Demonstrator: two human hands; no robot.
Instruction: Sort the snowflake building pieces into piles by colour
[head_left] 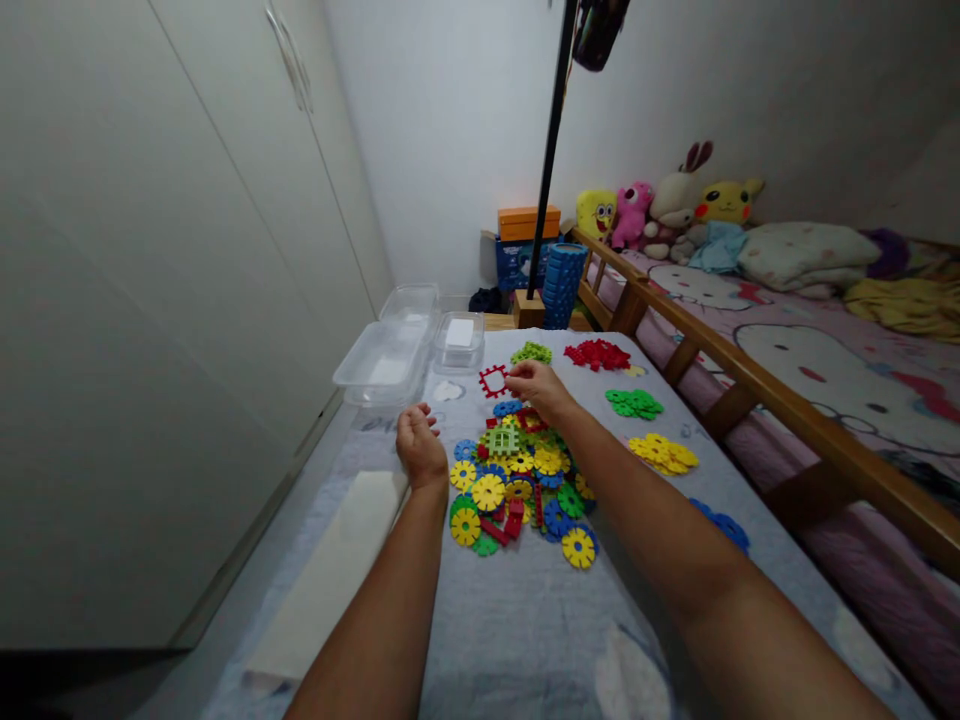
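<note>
My right hand [541,392] reaches over the far side of the mixed pile, its fingers pinching the edge of a red square toothed frame piece [494,381]. To the left of the pile hovers my left hand [421,445], fingers loosely curled and a little apart, with nothing visible in them. The pile holds yellow notched discs [488,492], blue discs [557,517], green discs [570,501], red bar pieces [514,520] and a light green lattice piece [503,440].
Sorted heaps lie along the far and right sides: light green [532,352], red [598,354], green [634,403], yellow [664,454] and blue pieces [724,527]. Clear plastic boxes [382,360] stand at the far left, near a white board [330,570]. A wooden bed rail [697,360] borders the right.
</note>
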